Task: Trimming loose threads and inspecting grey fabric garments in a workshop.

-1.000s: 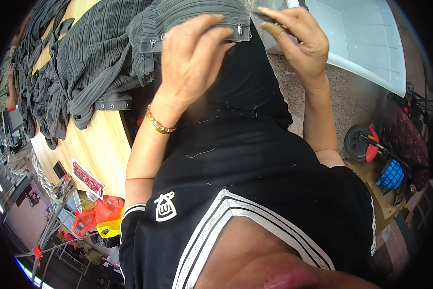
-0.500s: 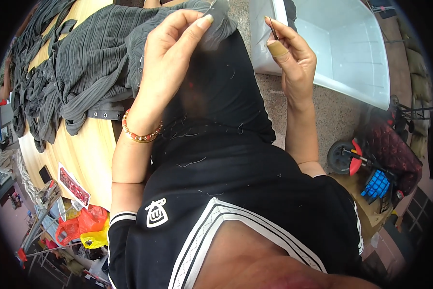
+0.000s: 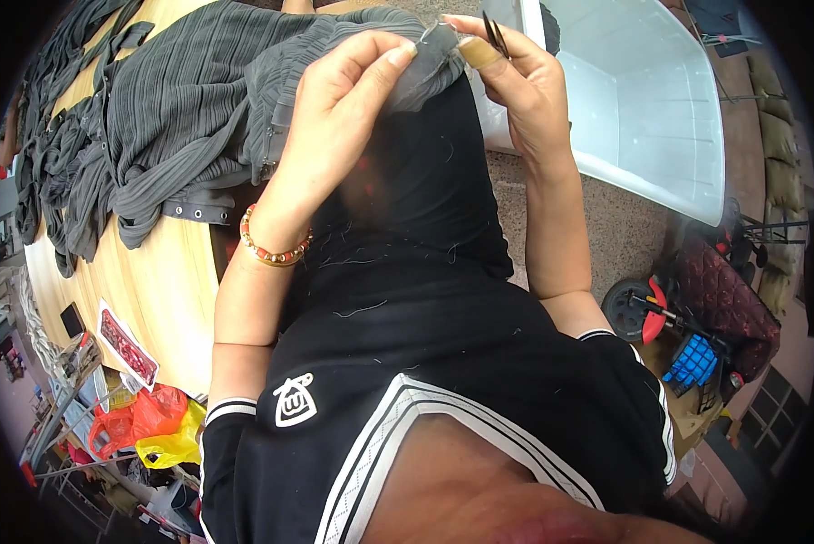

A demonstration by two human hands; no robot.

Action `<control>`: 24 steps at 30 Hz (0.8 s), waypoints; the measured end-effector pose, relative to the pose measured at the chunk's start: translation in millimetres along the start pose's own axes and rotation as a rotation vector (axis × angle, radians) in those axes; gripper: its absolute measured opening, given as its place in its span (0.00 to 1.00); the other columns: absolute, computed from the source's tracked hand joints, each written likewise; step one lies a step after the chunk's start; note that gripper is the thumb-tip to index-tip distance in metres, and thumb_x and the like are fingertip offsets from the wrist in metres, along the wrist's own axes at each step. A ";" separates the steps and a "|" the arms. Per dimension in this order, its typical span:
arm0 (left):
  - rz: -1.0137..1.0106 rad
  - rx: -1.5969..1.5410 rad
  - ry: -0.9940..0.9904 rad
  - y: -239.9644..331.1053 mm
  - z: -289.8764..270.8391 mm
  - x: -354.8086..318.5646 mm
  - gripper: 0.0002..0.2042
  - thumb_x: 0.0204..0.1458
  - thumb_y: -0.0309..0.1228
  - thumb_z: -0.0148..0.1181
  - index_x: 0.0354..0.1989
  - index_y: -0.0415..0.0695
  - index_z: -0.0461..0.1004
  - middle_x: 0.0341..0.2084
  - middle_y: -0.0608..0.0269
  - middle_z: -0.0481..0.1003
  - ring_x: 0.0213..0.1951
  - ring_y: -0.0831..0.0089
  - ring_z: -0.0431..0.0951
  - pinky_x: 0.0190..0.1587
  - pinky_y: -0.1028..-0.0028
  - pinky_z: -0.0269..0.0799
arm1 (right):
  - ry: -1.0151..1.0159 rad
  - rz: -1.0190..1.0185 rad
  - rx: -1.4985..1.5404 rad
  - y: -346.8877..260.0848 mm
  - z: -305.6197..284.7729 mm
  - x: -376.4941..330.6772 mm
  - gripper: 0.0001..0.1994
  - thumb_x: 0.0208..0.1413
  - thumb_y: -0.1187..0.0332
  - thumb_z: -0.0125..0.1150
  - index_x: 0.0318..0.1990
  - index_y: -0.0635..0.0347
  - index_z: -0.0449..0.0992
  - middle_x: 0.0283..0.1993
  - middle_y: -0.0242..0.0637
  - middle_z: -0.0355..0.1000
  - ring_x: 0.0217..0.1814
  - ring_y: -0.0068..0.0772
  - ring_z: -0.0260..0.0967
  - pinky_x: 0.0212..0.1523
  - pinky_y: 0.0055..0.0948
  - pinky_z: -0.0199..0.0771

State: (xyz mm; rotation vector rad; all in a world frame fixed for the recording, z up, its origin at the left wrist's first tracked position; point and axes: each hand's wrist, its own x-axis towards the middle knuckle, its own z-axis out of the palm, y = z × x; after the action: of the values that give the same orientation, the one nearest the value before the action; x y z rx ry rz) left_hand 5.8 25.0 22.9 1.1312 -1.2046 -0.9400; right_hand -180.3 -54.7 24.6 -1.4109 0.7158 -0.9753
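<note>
A dark grey pleated garment [image 3: 185, 86] is spread over the wooden table and my lap. My left hand [image 3: 348, 113], with a red-and-gold bracelet at its wrist, pinches a thin grey edge of it between thumb and forefinger. Close beside, my right hand [image 3: 525, 91] brings its thumb and forefinger to the other side of that edge. Tan tape [image 3: 479, 52] wraps the right thumb. Small dark thread snips [image 3: 495, 36] stick up from among the right fingers, their two points apart; the rest of them is hidden in the hand.
A white plastic tub [image 3: 643, 118] stands at the far right. The wooden table [image 3: 153, 290] at left carries a phone [image 3: 72, 319] and a red printed card [image 3: 128, 343]. Red and yellow plastic bags [image 3: 158, 422] hang near its edge. A wheeled cart [image 3: 634, 308] is at right.
My right hand has moved left to the garment's edge, bringing the snips along. My left hand has shifted slightly right and down, still pinching the cloth.
</note>
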 end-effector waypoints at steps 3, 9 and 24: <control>-0.005 -0.029 -0.014 2.0 1.2 1.0 0.11 0.65 0.33 0.57 0.42 0.36 0.78 0.26 0.78 0.70 0.30 0.90 0.65 0.33 0.85 0.62 | -0.006 -0.067 -0.063 8.5 2.4 9.4 0.10 0.59 0.70 0.68 0.46 0.63 0.83 0.33 0.26 0.78 0.32 0.09 0.67 0.30 0.11 0.62; -0.025 0.007 -0.027 0.5 -1.7 7.3 0.11 0.65 0.33 0.57 0.43 0.36 0.77 0.24 0.78 0.69 0.29 0.90 0.64 0.30 0.84 0.60 | 0.078 -0.079 0.057 19.1 -3.0 21.5 0.09 0.60 0.70 0.66 0.44 0.65 0.83 0.24 0.21 0.69 0.22 0.08 0.54 0.22 0.14 0.47; 0.027 0.193 -0.067 11.2 -2.7 28.7 0.10 0.64 0.32 0.58 0.42 0.36 0.78 0.19 0.69 0.70 0.24 0.84 0.66 0.27 0.79 0.64 | 0.075 -0.067 0.695 20.9 -10.2 31.0 0.10 0.65 0.74 0.56 0.48 0.72 0.78 0.27 0.27 0.64 0.23 0.14 0.49 0.22 0.15 0.49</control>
State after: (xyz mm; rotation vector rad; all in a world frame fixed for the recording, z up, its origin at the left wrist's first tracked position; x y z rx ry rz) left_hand 12.2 -0.1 39.9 1.2406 -1.3851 -0.8609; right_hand -172.6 -88.6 7.6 -0.7928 0.3256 -1.1871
